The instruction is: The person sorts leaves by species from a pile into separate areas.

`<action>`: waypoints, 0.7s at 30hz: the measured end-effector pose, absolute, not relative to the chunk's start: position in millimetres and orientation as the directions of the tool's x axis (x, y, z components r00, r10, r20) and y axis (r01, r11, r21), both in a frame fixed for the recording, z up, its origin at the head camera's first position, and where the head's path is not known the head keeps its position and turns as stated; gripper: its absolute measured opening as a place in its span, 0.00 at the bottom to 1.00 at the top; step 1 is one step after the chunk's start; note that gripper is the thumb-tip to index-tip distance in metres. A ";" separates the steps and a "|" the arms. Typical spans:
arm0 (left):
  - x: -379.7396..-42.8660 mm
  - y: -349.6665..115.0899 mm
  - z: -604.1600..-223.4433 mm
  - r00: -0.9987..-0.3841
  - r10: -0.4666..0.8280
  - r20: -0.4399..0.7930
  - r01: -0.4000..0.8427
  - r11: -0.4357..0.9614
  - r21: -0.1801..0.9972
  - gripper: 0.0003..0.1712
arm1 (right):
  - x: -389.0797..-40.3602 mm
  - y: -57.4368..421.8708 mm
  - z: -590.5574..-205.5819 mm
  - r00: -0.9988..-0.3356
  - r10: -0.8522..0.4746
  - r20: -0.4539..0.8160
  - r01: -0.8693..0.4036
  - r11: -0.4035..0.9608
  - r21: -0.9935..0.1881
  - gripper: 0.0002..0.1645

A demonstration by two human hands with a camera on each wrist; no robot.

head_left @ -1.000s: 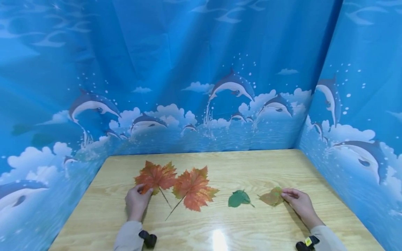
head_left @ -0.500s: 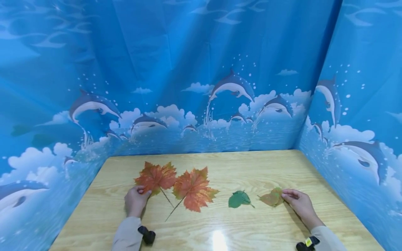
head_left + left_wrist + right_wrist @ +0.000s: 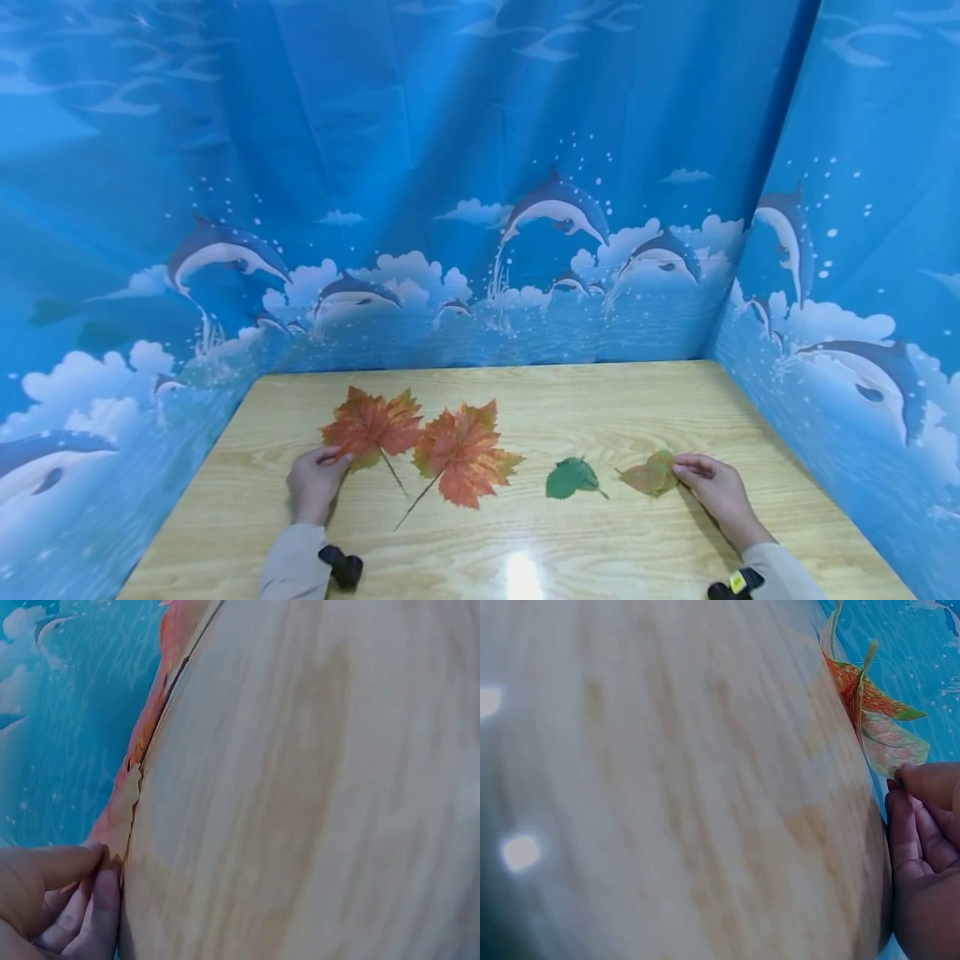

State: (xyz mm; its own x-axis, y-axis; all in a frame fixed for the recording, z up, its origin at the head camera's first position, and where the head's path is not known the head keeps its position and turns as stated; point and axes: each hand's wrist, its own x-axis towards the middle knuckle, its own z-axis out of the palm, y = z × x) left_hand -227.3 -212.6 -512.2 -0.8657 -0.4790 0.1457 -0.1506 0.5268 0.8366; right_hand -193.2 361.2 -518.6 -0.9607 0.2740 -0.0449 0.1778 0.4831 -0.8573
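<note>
Two orange-red maple leaves with dark stems lie on the table, the left maple leaf beside the right maple leaf. At the left leaf's lower-left edge is my left hand; the left wrist view shows thumb and fingers pinching that edge. A small green leaf lies right of the maple leaves. Farther right, my right hand pinches the tip of a small green-and-brown leaf. In the right wrist view, that leaf shows orange and pale green parts.
The light wood table reaches back to a blue dolphin-print curtain, which also closes in the left and right sides. A bright light reflection shows near the table's front. Black wrist devices sit on both sleeves.
My left hand has slid slightly left, its thumb now nearer the left maple leaf's outer edge. The leaves stay practically in place. My right hand keeps its pinch on the small leaf.
</note>
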 end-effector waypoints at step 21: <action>-222.4 -219.3 -509.6 -0.868 -0.496 0.020 -0.197 0.381 0.903 0.21 | -189.2 343.0 -489.9 -0.970 0.244 0.011 0.120 0.516 -0.848 0.28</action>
